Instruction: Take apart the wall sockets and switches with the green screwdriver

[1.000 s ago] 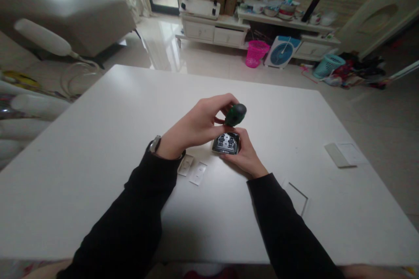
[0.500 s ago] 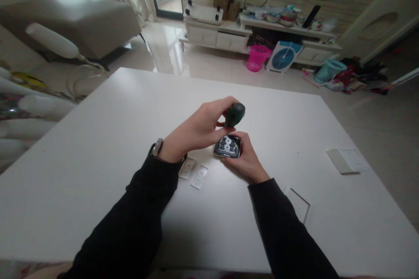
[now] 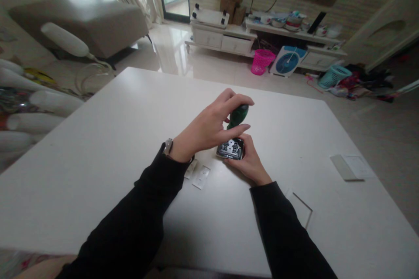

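My left hand point(image 3: 206, 128) wraps its fingers round the green and black handle of a screwdriver point(image 3: 238, 115), which stands upright over a small dark switch module point(image 3: 231, 148). My right hand point(image 3: 250, 161) grips that module from below and the right, holding it on the white table point(image 3: 98, 148). The screwdriver's tip is hidden behind my fingers. Two small white plastic covers point(image 3: 198, 174) lie just beside my left wrist.
A thin white frame point(image 3: 303, 209) lies on the table by my right forearm, and a flat white plate point(image 3: 352, 168) near the right edge. Beyond the table are a sofa, a low cabinet, a pink basket point(image 3: 262, 61) and a fan.
My left hand's fingers have shifted round the screwdriver handle, now stretched further over its top. The right hand and module stay put; the view has tilted slightly.
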`<state>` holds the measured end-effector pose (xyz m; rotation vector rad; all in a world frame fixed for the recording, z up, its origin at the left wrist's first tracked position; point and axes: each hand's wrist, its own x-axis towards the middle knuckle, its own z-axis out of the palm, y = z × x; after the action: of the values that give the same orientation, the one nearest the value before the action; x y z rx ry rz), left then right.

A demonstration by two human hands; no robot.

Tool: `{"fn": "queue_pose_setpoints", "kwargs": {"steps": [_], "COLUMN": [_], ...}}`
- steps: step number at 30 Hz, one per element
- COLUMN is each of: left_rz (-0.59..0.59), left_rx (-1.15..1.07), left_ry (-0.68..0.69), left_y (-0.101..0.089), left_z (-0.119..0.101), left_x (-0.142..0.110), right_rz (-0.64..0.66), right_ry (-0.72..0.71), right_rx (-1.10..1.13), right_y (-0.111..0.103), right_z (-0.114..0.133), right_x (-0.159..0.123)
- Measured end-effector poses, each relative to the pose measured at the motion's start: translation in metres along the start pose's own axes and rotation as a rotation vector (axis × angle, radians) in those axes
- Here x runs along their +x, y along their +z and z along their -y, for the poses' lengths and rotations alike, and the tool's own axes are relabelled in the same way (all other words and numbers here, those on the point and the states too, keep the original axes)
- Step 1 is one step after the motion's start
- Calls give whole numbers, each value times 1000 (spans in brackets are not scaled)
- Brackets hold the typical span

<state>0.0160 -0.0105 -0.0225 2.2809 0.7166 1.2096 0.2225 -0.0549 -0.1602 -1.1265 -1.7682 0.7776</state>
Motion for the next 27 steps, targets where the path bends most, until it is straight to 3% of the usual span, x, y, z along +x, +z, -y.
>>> {"fn": "queue_pose_setpoints", "kwargs": {"steps": [4, 14, 22, 27], "left_rz": [-121, 29, -134, -112], "left_rx": [61, -156, -40, 17], "left_ry": [-1, -34, -20, -18], "left_y": [1, -5, -1, -6], "left_z": [3, -3, 1, 0], "left_x": [2, -1, 1, 0], "right_rz": [4, 5, -3, 3], "right_ry": [8, 14, 24, 35], "right_rx": [-7, -16, 0, 6], "right_y": [-1, -1, 0, 1], "right_z": [-1, 1, -1, -2], "right_x": [0, 0, 0, -1]}}
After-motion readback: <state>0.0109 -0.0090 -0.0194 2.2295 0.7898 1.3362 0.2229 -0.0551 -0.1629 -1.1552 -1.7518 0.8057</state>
